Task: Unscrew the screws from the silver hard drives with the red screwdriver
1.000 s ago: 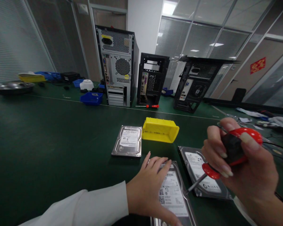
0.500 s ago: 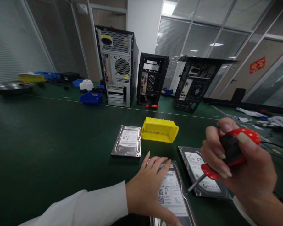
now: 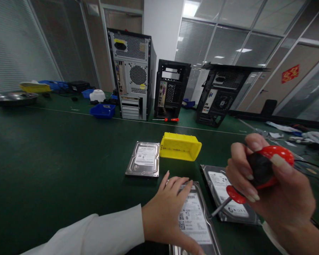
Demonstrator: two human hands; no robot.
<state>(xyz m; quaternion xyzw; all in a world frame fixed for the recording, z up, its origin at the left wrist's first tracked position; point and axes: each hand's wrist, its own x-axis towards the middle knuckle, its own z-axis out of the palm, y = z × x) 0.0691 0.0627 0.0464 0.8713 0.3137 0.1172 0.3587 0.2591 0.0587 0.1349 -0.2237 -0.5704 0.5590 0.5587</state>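
My left hand [image 3: 167,209] lies spread across a silver hard drive [image 3: 196,216] with a white label, covering its left part. My right hand [image 3: 273,180] is wrapped round the red and black handle of a screwdriver [image 3: 259,166]. Its metal shaft slants down to the left, and the tip meets the drive's right edge. Just right of this drive lies a second hard drive [image 3: 228,194], partly behind the screwdriver and my right hand. A third hard drive [image 3: 143,159] rests farther away, to the left.
A yellow bin [image 3: 180,147] sits beyond the drives. Three computer cases [image 3: 134,78] stand along the back, with another screwdriver [image 3: 167,120] before the middle one. A blue tray [image 3: 102,111] and a metal bowl [image 3: 13,99] are at the left. Cables and papers [image 3: 284,127] lie at the right.
My right hand and the screwdriver handle have shifted very slightly, with the tip still at the drive's edge. My left hand and the drives have stayed in place.
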